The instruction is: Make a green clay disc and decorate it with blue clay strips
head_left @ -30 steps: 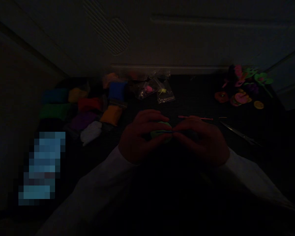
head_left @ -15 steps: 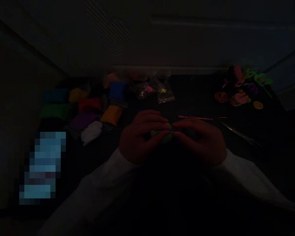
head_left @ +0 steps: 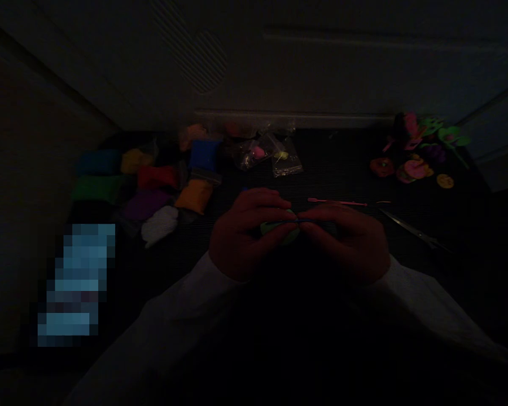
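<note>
The picture is very dark. My left hand [head_left: 248,234] is closed, its thumb and fingers pinching a pale green piece of what looks like modelling clay [head_left: 290,235]. Along the top of that piece runs a thin blue strip [head_left: 299,220], which passes between the fingertips of both hands. My right hand [head_left: 349,239] meets the left one fingertip to fingertip and pinches the blue strip at its right part. My fingers cover much of the green piece. Just beyond my right hand lies a pink modelling tool [head_left: 336,201].
Scissors [head_left: 417,232] lie to the right. Behind them stand colourful clay figures [head_left: 415,169] and a small yellow disc [head_left: 445,181]. Several coloured clay packets [head_left: 157,177] and clear bags [head_left: 287,163] lie at left and back. A lit, pixelated screen [head_left: 76,282] is at front left.
The whole view has shifted slightly. My hands keep their pinching hold, the left one a little further right in the picture. Slightly more of the blue strip shows between the fingertips.
</note>
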Motion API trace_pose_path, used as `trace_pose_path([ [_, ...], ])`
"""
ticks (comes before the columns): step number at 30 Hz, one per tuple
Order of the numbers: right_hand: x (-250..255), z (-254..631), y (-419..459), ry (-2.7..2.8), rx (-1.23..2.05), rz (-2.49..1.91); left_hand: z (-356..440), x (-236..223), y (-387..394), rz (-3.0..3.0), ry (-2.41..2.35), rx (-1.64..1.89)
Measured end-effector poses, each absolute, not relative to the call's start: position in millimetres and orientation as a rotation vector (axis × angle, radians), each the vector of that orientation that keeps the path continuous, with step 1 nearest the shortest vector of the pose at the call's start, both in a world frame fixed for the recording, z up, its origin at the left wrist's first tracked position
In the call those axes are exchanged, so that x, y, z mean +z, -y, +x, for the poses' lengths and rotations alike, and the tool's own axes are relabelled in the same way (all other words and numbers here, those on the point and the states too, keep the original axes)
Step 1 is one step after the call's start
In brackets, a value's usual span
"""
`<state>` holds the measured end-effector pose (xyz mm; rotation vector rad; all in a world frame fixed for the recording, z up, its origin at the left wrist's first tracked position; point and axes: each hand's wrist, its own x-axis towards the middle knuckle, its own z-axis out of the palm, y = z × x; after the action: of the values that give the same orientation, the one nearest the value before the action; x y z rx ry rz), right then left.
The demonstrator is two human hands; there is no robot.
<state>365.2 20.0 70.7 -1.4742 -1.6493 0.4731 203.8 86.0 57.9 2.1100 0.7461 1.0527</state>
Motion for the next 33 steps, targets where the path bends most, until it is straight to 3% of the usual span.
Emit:
trace_pose_path([
  [33, 70.1, 362.2, -17.4, 1.612, 0.462, -1.494, 204.4, 56.7, -86.0, 2.114, -0.659, 1.116],
])
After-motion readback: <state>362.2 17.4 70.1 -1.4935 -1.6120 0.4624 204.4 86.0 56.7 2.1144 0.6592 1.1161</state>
